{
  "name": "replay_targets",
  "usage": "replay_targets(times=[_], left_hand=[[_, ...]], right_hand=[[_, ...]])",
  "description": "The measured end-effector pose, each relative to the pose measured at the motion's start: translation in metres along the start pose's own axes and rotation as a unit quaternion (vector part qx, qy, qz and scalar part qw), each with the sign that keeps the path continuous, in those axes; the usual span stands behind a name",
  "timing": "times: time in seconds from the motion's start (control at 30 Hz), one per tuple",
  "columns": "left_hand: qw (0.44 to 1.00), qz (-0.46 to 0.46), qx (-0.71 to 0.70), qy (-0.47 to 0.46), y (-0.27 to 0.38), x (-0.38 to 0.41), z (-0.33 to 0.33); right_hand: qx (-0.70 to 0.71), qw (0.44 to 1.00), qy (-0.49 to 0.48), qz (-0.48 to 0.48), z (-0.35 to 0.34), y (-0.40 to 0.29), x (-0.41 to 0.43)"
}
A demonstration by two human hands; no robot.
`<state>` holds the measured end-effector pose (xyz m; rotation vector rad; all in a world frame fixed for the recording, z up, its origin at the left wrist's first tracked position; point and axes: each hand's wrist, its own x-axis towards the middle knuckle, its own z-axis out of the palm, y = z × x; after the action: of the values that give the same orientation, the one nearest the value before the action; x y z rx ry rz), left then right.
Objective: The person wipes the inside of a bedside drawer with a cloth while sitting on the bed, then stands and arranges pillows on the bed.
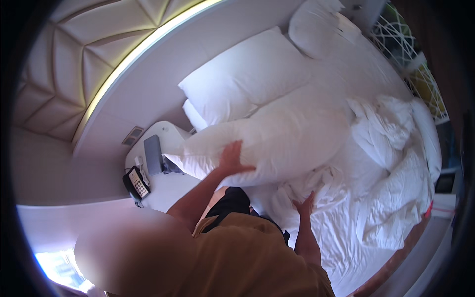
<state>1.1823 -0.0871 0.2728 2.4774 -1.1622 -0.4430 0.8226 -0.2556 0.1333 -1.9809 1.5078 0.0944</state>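
My left hand (233, 159) lies against a large white pillow (274, 137), thumb spread away from the fingers. This pillow lies across the near side of the bed, and its left corner juts over a white bedside table (172, 191). My right hand (305, 205) is lower and farther right, beside a rumpled patch of white sheet (315, 185). Its fingers are apart and nothing shows in them; whether it touches the cloth I cannot tell. Behind the near pillow, another white pillow (245, 78) leans by the headboard, partly covering a third pillow (195, 114).
A bunched white duvet (393, 185) lies along the bed's right side. On the bedside table are a black corded telephone (137, 183), a grey flat case (153, 154) and a white charger (139, 161). Another white pillow (315, 29) lies at the bed's far end.
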Motion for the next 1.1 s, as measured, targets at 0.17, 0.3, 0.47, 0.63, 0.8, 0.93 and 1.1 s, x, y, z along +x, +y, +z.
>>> replay_targets(times=[0.17, 0.3, 0.47, 0.63, 0.8, 0.93, 1.1], left_hand=[[0.999, 0.013, 0.039, -0.008, 0.037, -0.06, 0.006], [0.997, 0.008, 0.07, -0.014, 0.047, -0.063, 0.012], [0.998, -0.02, 0.061, 0.001, 0.043, -0.036, 0.019], [0.998, -0.027, 0.045, 0.019, 0.033, -0.006, 0.006], [0.998, -0.012, 0.057, 0.024, 0.029, 0.002, -0.005], [0.998, 0.016, 0.054, 0.031, 0.03, -0.004, 0.002], [0.997, -0.001, 0.075, 0.023, 0.028, -0.008, 0.005]], right_hand=[[-0.145, 0.984, -0.105, -0.012, 0.006, -0.036, -0.013], [-0.074, 0.99, -0.11, -0.042, 0.049, 0.009, 0.012], [-0.023, 0.992, -0.121, -0.031, 0.03, 0.019, 0.038], [-0.072, 0.995, 0.067, 0.005, -0.022, -0.012, 0.005], [0.016, 0.98, 0.177, 0.085, -0.038, 0.022, 0.018], [0.122, 0.978, 0.157, 0.06, -0.005, 0.051, 0.028], [0.1, 0.989, 0.022, 0.106, 0.029, 0.022, 0.029]])
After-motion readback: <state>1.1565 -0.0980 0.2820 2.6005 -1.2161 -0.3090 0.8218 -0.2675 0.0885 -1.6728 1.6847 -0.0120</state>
